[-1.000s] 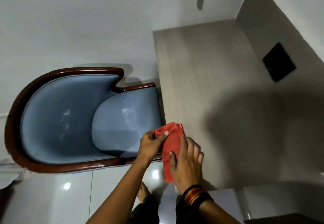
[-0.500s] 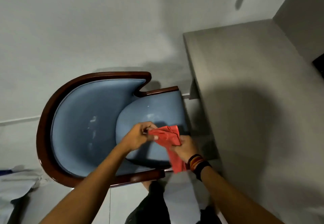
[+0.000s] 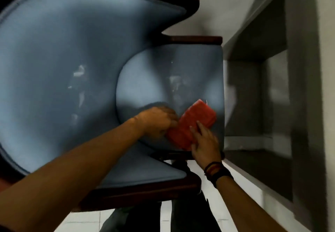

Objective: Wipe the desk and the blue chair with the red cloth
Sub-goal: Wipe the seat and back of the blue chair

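Observation:
The blue chair (image 3: 76,72) with its dark wooden rim fills the left and middle of the head view. A folded red cloth (image 3: 192,123) lies on the near right part of the blue seat. My left hand (image 3: 159,121) grips the cloth's left edge with closed fingers. Over the cloth's near end lies my right hand (image 3: 204,141), a dark band on its wrist, fingers spread and pressing down. The grey desk (image 3: 301,94) stands to the right of the chair, seen side-on and blurred.
A pale wall (image 3: 217,10) lies behind the chair and desk. White floor tiles (image 3: 83,221) show at the bottom. My dark-trousered legs (image 3: 181,213) stand between the chair's front rail and the desk.
The view has swung down and closer to the chair. Both hands carried the red cloth from the desk's edge down onto the chair seat, where it now lies flat.

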Available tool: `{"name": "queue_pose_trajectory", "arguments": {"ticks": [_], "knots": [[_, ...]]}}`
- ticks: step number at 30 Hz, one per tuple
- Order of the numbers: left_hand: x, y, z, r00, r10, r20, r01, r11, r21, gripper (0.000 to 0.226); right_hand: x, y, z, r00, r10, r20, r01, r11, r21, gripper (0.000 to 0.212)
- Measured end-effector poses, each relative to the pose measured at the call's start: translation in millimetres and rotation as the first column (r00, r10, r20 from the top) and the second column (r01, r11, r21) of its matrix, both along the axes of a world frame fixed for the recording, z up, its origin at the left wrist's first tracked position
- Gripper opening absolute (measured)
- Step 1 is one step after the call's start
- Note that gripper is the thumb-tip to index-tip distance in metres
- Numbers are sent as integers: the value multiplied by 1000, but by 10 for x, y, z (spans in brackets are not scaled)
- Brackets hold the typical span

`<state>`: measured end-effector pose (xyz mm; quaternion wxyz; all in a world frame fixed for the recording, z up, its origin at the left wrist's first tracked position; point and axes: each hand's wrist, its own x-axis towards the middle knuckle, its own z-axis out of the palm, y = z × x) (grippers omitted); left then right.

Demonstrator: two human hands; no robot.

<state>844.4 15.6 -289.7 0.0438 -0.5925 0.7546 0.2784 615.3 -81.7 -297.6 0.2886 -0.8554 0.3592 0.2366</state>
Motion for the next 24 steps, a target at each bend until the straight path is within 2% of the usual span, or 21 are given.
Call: {"name": "queue_pose_trajectory", "arguments": {"ticks": [2,3,4,5,7,9,11,14,16,18,21,24], "knots": [[272,29,-223,975,220,-30,-220,946,-237,35,-10,33,-84,944,-281,174,286,958,-3,62],[445,34,-357,920,391,-44,-384,869,-313,39,96,14,-146,888,-392,239,405,914,-8,65],[593,51,-421,834,550,-48,-534,781,-324,43,251,-9,-196,845,-462,268,483,876,-13,74],[717,48,-485,748,662,-34,-635,700,-327,45,440,-34,-300,827,-505,248,525,851,-22,84],[894,4,-636,606,795,-21,-742,557,-374,48,820,-25,-537,850,-514,114,524,848,-79,100],[971,3,-789,509,860,22,-791,478,-382,53,999,96,-738,877,-480,4,467,852,-236,104],[984,40,-969,421,906,49,-838,409,-361,56,974,170,-923,897,-441,19,414,826,-383,100],[949,143,-1187,326,940,-105,-891,268,-367,55,879,145,-1104,908,-404,113,405,773,-489,89],[968,150,-1274,325,932,-161,-888,243,-390,55,982,26,-1162,911,-399,107,392,753,-529,85],[973,148,-1321,320,935,-150,-883,237,-405,55,1182,-136,-1187,925,-357,128,367,756,-542,82],[974,128,-1387,297,938,-178,-886,201,-418,55,1484,-394,-1182,951,-256,172,308,769,-559,80],[1007,161,-1485,309,937,-163,-864,205,-459,56,1951,-512,-1195,971,-112,213,216,792,-571,77]]}}
